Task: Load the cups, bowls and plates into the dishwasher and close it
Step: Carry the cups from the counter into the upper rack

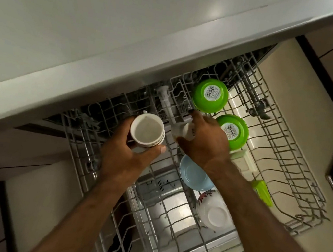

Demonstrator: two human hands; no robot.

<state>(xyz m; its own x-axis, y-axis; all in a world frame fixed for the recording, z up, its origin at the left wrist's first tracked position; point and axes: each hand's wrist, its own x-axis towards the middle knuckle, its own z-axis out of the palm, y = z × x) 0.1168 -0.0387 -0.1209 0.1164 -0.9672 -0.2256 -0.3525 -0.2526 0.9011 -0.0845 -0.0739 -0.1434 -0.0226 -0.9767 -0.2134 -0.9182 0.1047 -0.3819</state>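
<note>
My left hand [126, 150] grips a white cup [147, 130], mouth up, over the wire rack [293, 159]. My right hand [205, 138] closes around a second cup [187, 131] near the rack's middle. Two green bowls [210, 95] sit upside down just beyond, barcode stickers up. Under my right forearm, a blue bowl [193, 173] and a flowered white bowl [214, 211], both upside down. Countertop [88, 35] above.

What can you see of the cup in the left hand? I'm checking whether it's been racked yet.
The cup is a white, ceramic-looking mug with a dark printed pattern low on its outer wall. It is held mouth up, its inside looking empty, a bit of handle showing at the far side. The left hand wraps it, thumb on the near side, over the left part of the upper rack. Whether it touches the wires cannot be told; it is not yet released.
</note>
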